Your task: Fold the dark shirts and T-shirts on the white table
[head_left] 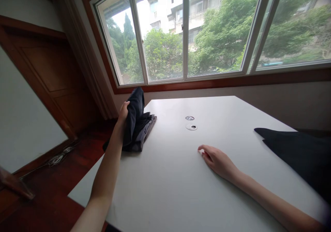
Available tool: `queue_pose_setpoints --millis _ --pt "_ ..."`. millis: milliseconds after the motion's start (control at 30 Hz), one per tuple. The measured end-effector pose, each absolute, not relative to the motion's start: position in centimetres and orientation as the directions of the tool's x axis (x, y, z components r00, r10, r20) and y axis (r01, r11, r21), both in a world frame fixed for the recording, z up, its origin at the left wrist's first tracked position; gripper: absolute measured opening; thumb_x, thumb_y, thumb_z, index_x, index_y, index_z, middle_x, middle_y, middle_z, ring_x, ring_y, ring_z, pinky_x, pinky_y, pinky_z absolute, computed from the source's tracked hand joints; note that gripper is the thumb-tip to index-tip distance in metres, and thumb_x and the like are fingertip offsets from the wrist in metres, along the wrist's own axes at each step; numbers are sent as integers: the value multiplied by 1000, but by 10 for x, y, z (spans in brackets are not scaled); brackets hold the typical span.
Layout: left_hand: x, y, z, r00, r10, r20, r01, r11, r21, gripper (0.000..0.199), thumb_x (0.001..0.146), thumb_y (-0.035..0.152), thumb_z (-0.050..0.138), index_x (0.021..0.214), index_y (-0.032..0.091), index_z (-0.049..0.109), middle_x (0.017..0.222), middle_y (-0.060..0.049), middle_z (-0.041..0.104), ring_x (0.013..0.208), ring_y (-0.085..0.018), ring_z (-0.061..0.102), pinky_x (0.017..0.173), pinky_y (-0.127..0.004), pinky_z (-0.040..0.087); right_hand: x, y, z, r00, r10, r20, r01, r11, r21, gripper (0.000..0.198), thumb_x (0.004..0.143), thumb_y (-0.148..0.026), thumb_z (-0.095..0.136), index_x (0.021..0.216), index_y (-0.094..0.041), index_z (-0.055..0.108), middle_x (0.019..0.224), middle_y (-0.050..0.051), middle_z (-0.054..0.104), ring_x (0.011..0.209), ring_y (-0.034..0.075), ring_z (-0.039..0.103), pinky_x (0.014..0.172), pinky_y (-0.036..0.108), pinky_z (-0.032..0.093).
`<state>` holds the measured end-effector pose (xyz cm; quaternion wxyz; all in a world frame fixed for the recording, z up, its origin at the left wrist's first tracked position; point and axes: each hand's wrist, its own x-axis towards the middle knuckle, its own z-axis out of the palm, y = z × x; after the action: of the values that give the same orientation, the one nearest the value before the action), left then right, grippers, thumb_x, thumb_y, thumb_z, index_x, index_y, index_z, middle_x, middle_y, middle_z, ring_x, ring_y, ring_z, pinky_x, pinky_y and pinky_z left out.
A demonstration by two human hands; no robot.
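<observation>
My left hand [124, 110] is closed on a dark navy folded garment [134, 116], its upper part raised and tilted. Under and beside that garment lie other folded dark clothes [144, 132] at the table's left edge; my forearm covers part of them. The fingers of my left hand are mostly hidden behind the cloth. Near the middle of the white table [165, 183], my right hand [216, 158] is loosely bent with nothing in it. Its index finger reaches out and the thumb stays apart.
Black cloth [294, 149] spreads over the table's right side. Two round cable holes [191, 127] are set in the tabletop. Beyond the table is a wide window [165, 52]. On the floor at left lies a coil of cable [58, 159], near a wooden door [51, 66].
</observation>
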<state>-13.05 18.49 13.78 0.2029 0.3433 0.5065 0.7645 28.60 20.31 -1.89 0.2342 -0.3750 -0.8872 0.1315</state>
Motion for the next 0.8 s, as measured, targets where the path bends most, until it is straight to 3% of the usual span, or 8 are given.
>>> queue_pose_setpoints --millis 100,200,333,400,467,533,700,800 --pt "-69 198 119 -510 770 384 89 -396 914 8 83 24 52 75 20 51 70 3 52 67 -13 52 69 -23 46 287 204 -20 -610 727 315 605 685 -407 27 95 -28 33 104 -22 57 88 4 66 80 21 62 72 32 44" --pt "-4 203 80 -225 897 379 370 -281 885 15 86 25 47 72 20 46 70 3 48 70 -13 48 75 -25 44 287 206 -23 -623 718 310 602 693 -397 28 95 -28 33 104 -22 58 90 5 66 81 21 63 72 32 45" --pt "67 193 21 54 985 161 610 -161 776 13 91 29 40 84 21 48 81 2 56 85 -16 54 96 -34 42 287 207 -27 -607 723 329 611 690 -389 33 92 -25 33 114 -17 57 96 9 67 86 23 64 77 34 46" --pt "92 184 -2 142 976 168 706 -219 673 13 92 27 39 93 22 51 97 0 62 102 -17 56 113 -40 27 287 208 -30 -583 730 358 609 683 -402 37 90 -25 35 121 -15 54 99 11 67 87 23 64 77 35 47" --pt "111 179 -16 177 959 219 757 -275 592 19 92 27 40 107 22 52 118 -3 61 119 -17 51 120 -41 14 288 212 -33 -550 736 395 597 677 -429 37 89 -25 37 120 -14 53 100 12 66 86 23 64 78 36 48" --pt "126 178 -21 166 957 237 788 -273 552 26 94 30 39 116 23 50 128 -5 58 126 -17 47 121 -40 13 289 221 -37 -484 758 438 586 652 -481 32 88 -28 40 113 -15 54 100 12 66 84 24 64 81 38 49" --pt "163 191 -19 119 963 241 819 -232 524 29 96 36 35 115 21 51 125 -8 60 127 -19 47 121 -43 14 299 257 -54 -201 872 446 525 480 -703 31 84 -37 43 107 -19 53 102 13 67 91 27 65 86 43 51" --pt "183 202 -20 84 965 249 813 -211 542 29 97 35 34 112 19 52 127 -11 59 130 -21 44 120 -46 15 308 274 -61 -108 897 429 506 421 -753 32 86 -41 42 106 -20 55 107 13 67 100 28 64 92 45 50"
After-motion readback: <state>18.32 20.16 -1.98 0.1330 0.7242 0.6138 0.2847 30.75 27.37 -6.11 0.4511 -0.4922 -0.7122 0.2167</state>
